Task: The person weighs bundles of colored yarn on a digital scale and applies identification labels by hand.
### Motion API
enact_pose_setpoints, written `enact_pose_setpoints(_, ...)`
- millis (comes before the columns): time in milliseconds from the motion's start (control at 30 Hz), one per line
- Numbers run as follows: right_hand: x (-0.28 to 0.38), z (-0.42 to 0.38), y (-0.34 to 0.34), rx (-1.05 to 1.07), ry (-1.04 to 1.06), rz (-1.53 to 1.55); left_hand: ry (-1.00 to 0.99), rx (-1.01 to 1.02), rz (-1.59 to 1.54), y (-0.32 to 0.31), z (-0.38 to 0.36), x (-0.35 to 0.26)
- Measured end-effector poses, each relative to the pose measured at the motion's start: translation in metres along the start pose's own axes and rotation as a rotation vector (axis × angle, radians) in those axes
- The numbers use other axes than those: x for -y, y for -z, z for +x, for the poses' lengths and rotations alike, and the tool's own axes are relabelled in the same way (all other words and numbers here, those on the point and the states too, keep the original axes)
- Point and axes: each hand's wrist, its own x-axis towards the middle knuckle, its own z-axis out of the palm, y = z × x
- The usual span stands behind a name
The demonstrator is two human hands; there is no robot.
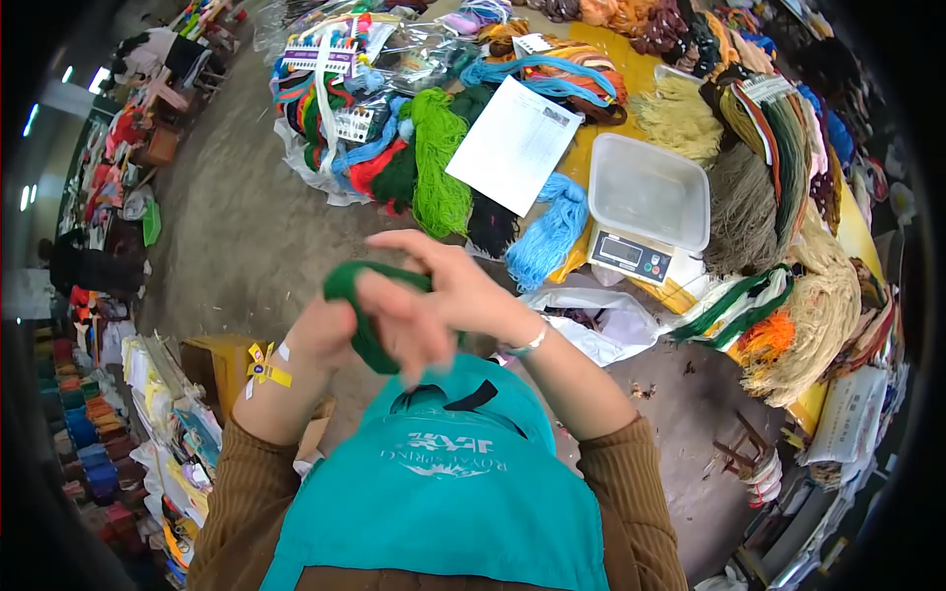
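Note:
A dark green skein of yarn point(341, 286) is looped between my two hands, in front of the apron. My left hand point(330, 330) is closed about the loop, with blurred fingers among the strands. From the other side my right hand point(468, 286) reaches in, its fingers bent over the top of the skein and one stretched to the left. Motion smears the fingertips, and the strands under them are partly hidden. Yellow tape point(266, 369) is stuck on my left wrist; a bracelet point(529, 342) circles the right one.
Ahead, a clear plastic tub point(650, 187) sits on a digital scale point(631, 256). A printed sheet point(514, 145) lies by bright green yarn point(437, 163) and light blue yarn point(552, 231). More skeins cover the yellow table at right. A small stool point(744, 448) stands lower right.

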Motion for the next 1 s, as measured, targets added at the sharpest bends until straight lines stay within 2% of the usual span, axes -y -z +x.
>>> enact_pose_setpoints(67, -0.015, -0.012, 0.002, -0.178, 0.055, -0.016, -0.353, -0.382, 0.152, 0.004, 0.007, 0.001)
enact_pose_setpoints(100, -0.015, -0.018, 0.006, -0.165, -0.05, 0.15, -0.359, -0.406, 0.322, 0.009, 0.012, -0.009)
enact_pose_setpoints(167, -0.014, -0.029, 0.012, -0.104, -0.141, 0.266, -0.267, -0.521, 0.996, 0.025, 0.01, -0.01)
enact_pose_setpoints(200, -0.013, -0.031, 0.008, -0.102, -0.145, 0.261, -0.225, -0.456, 1.366, 0.029, 0.011, -0.007)
enact_pose_setpoints(300, -0.01, -0.038, -0.003, -0.063, -0.12, 0.345, -0.039, -0.383, 1.769, 0.02, 0.021, 0.016)
enact_pose_setpoints(367, -0.006, -0.046, -0.003, -0.062, -0.365, 0.277, 0.072, -0.235, 2.007, 0.017, 0.023, 0.019)
enact_pose_setpoints(400, -0.002, -0.048, -0.003, -0.048, -0.314, 0.203, 0.136, -0.174, 2.073, 0.021, 0.02, 0.018)
enact_pose_setpoints(467, 0.001, -0.056, 0.002, -0.08, -0.281, 0.138, 0.245, -0.191, 1.858, 0.027, 0.015, 0.02)
enact_pose_setpoints(500, 0.003, -0.06, 0.006, -0.116, -0.251, 0.074, 0.116, -0.123, 1.814, 0.038, 0.012, 0.025)
enact_pose_setpoints(567, 0.008, -0.065, 0.013, -0.145, -0.285, 0.119, 0.684, -0.35, 0.898, 0.035, 0.007, 0.024)
enact_pose_setpoints(633, 0.009, -0.066, 0.017, -0.169, -0.302, 0.268, 0.647, -0.303, 0.801, 0.039, 0.007, 0.029)
enact_pose_setpoints(667, 0.008, -0.07, 0.019, -0.159, -0.457, 0.519, 0.563, -0.289, 0.764, 0.037, 0.009, 0.031)
enact_pose_setpoints(700, 0.005, -0.072, 0.016, -0.155, -0.457, 0.518, 0.479, -0.277, 0.727, 0.034, 0.01, 0.034)
enact_pose_setpoints(733, -0.001, -0.073, 0.013, -0.274, -0.368, 0.566, 0.345, -0.398, 0.693, 0.029, 0.012, 0.043)
enact_pose_setpoints(767, -0.009, -0.075, 0.01, -0.391, -0.278, 0.612, 0.342, -0.403, 0.693, 0.026, 0.01, 0.043)
enact_pose_setpoints(833, -0.04, -0.085, 0.015, -0.351, -0.296, 0.612, 0.104, -0.512, 1.219, 0.02, 0.005, 0.034)
enact_pose_setpoints(867, -0.058, -0.091, 0.016, -0.33, -0.341, 0.585, -0.027, -0.52, 1.209, 0.019, 0.002, 0.024)
enact_pose_setpoints(933, -0.102, -0.103, 0.011, -0.346, -0.473, 0.564, -0.281, -0.894, 0.523, 0.025, -0.009, 0.019)
enact_pose_setpoints(967, -0.119, -0.107, 0.008, -0.337, -0.555, 0.526, -0.296, -0.892, 0.532, 0.023, -0.007, 0.006)
enact_pose_setpoints(1000, -0.123, -0.099, 0.001, -0.329, -0.474, 0.364, -0.303, -0.898, 0.536, 0.028, -0.014, 0.006)
